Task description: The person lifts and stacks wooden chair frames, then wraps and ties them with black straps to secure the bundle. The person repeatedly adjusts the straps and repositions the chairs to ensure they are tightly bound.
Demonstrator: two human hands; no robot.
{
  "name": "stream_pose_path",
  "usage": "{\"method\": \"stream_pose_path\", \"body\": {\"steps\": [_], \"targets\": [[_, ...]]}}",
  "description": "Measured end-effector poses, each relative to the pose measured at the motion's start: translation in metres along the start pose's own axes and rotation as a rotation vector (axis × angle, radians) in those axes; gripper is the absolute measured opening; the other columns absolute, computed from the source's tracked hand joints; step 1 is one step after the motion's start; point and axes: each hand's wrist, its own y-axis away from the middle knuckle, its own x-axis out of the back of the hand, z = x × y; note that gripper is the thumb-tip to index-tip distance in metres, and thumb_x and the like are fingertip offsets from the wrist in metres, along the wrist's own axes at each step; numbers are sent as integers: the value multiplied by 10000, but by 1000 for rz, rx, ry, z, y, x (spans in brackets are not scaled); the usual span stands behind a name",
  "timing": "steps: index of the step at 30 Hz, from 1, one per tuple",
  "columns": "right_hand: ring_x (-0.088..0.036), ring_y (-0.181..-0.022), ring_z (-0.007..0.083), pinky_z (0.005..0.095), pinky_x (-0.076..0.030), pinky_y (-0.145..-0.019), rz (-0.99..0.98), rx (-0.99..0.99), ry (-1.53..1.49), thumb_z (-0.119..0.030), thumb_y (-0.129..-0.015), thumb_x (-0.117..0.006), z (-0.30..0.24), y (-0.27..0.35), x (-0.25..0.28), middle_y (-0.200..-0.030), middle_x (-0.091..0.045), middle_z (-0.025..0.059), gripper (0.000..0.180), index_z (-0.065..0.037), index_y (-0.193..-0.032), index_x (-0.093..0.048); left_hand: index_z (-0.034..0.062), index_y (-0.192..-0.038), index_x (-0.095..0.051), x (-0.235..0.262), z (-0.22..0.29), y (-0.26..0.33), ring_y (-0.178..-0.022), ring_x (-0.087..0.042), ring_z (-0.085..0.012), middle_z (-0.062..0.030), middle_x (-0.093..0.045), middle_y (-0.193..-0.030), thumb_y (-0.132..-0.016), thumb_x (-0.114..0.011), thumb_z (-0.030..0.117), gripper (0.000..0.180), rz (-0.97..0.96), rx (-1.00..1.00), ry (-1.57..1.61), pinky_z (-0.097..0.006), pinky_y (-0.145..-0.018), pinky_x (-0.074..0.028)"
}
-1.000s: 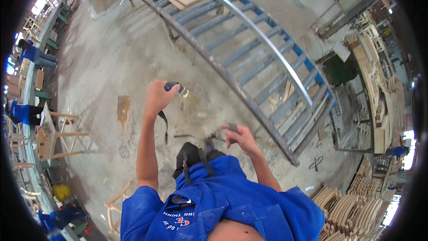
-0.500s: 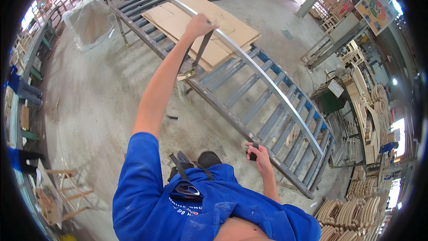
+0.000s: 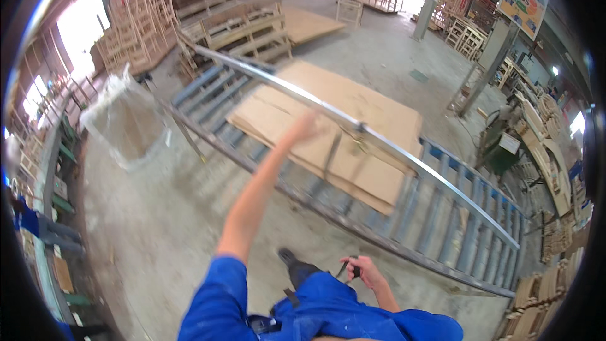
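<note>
My left hand [image 3: 306,129], smeared by motion, reaches out over brown cardboard sheets [image 3: 372,104] stacked on a roller conveyor [image 3: 413,211]. Whether its fingers grip anything cannot be made out. Just beyond it a long silvery metal bar [image 3: 442,180] runs lengthwise over the sheets and rollers. A small dark fitting [image 3: 360,127] sits on the bar, and a blurred dark strap [image 3: 331,156] lies across the cardboard below it. Close to my body, my right hand [image 3: 369,273] is closed round a small black object [image 3: 356,271], its kind partly hidden by the fingers.
A clear plastic bag-lined bin [image 3: 129,123] stands left of the conveyor. Wooden frames [image 3: 243,35] are stacked behind its far end. To the right are a dark green machine [image 3: 502,155] and piles of wooden parts [image 3: 546,290]. A person in blue [image 3: 41,224] is at the far left.
My left hand has left the bar and the strap it held up, and is now nearer the cardboard. The view has tilted up. My right hand stays closed near my body.
</note>
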Motion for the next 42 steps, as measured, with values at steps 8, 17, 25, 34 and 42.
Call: {"method": "stream_pose_path", "body": {"steps": [8,17,25,34,42], "targets": [[-515,-679,75,238,-447,-650,-792,-405,467,-230,-901,-565,-49,-282,-343,-751,-490,-33,413,14,-1233,-530,125,-1290,-519,99,-249,393,-1219,-473,-289,-119,-489,-1346,-648,-693,119,665,-273,405,354,-385,-1015,-386],[-555,-783,115,276,-471,-718,-1209,-548,373,-247,-851,-623,-2,-515,-738,-891,-546,35,457,40,-1188,-511,245,-1324,-485,347,-430,539,-1287,-362,-364,-151,-387,-1409,-671,-687,183,687,378,570,230,-504,-1027,-316],[-539,-674,152,302,-471,-648,-1176,-223,333,-350,-761,-680,-45,-683,-1005,-751,-530,60,650,99,-1205,-529,177,-988,-624,700,-631,663,-1053,-558,-230,-45,-649,-1012,-635,-709,86,375,427,899,-428,-456,-941,-345],[-504,-522,197,421,-534,-503,-1146,-151,-292,-206,-809,-596,1,-961,-1287,-715,-503,118,524,105,-1221,-501,60,-848,-609,1004,-848,813,-740,-593,-265,-105,-610,-806,-641,-795,136,288,931,871,-339,-354,-647,-455],[-565,-706,226,461,-532,-713,-1384,-132,-101,-193,-765,-628,43,-1131,-1670,-1010,-485,152,890,-105,-1479,-104,5,-859,-589,1192,-981,950,-690,-584,-257,-131,-556,-866,-648,-801,89,310,1324,1003,-305,-322,-627,-493]]}}
